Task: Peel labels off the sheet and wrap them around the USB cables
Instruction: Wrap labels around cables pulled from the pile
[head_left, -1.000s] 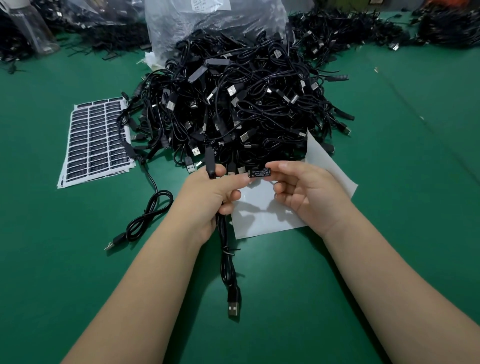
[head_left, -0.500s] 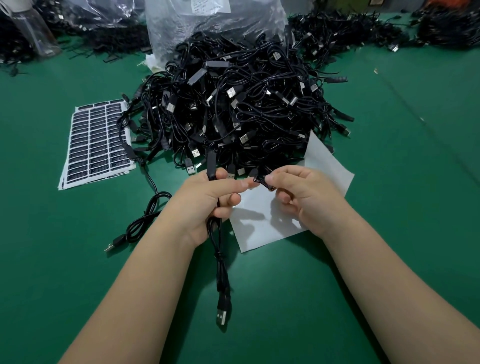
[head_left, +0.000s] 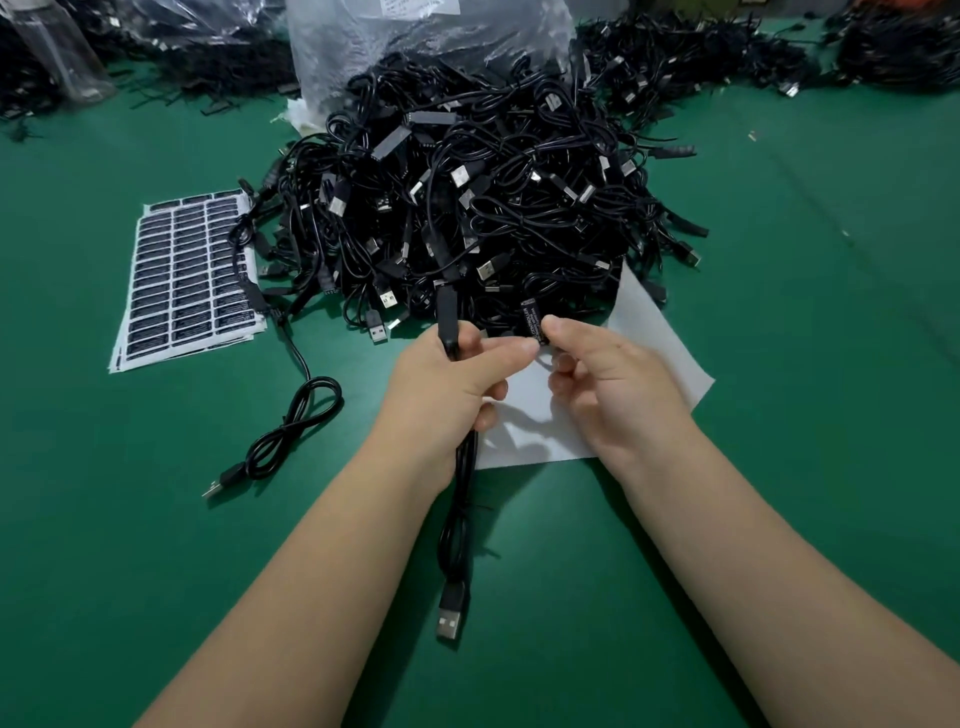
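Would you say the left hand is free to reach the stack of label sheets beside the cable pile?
Probably not yet: the left hand grips a USB cable. The path to the label sheets looks open apart from a coiled cable lying on the mat.

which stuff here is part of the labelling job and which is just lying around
In use: left hand, cable, right hand, label, label sheets, cable pile.
Lying about: white sheet, plastic bag, bottle.
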